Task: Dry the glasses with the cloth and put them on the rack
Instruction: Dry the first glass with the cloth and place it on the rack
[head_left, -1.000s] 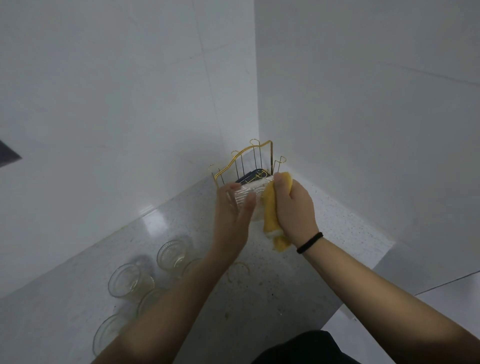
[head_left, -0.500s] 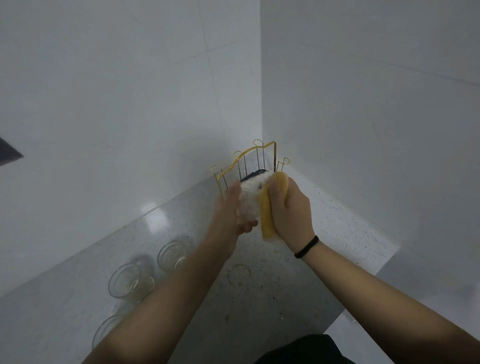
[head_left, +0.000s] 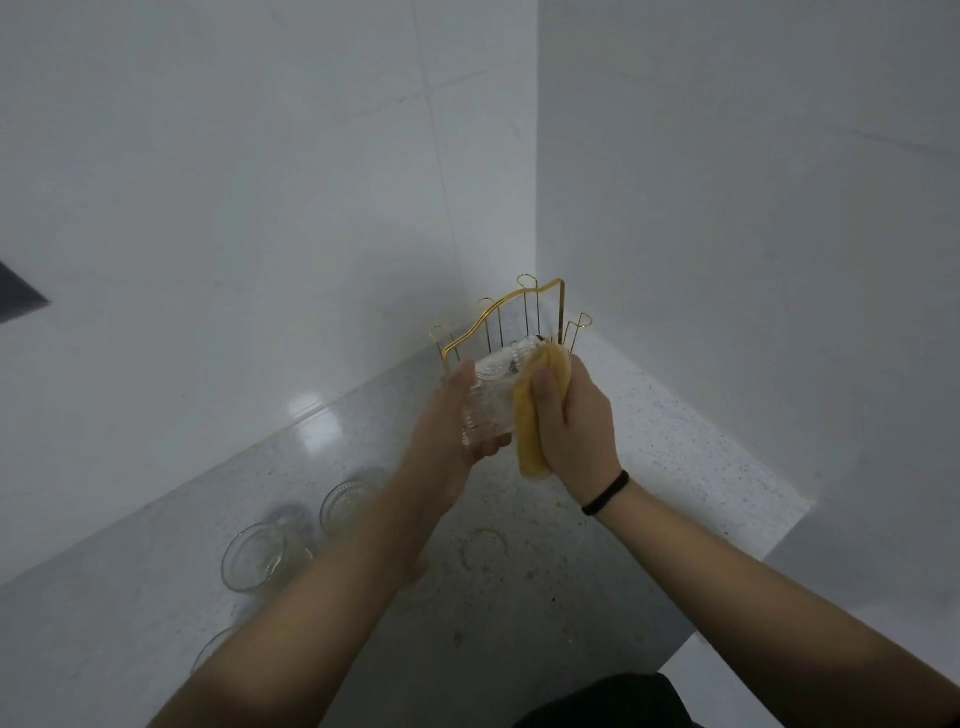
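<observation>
My left hand (head_left: 451, 431) grips a clear ribbed glass (head_left: 491, 400) above the counter, in front of the rack. My right hand (head_left: 574, 421) grips a folded yellow cloth (head_left: 535, 415) and presses it against the right side of the glass. The gold wire rack (head_left: 498, 317) stands in the corner behind both hands, its lower part hidden by them. Clear glasses wait on the counter at lower left: one near my left forearm (head_left: 345, 501), one further left (head_left: 254, 556), and one partly hidden under my arm (head_left: 213, 649).
The speckled grey counter (head_left: 675, 452) runs into a corner between two white walls. Its front edge drops off at the right. A faint ring mark (head_left: 485, 545) shows on the counter below my hands.
The glass has turned in my left hand and now lies more on its side. The cloth has shifted along its right side. Both hands stay in front of the rack.
</observation>
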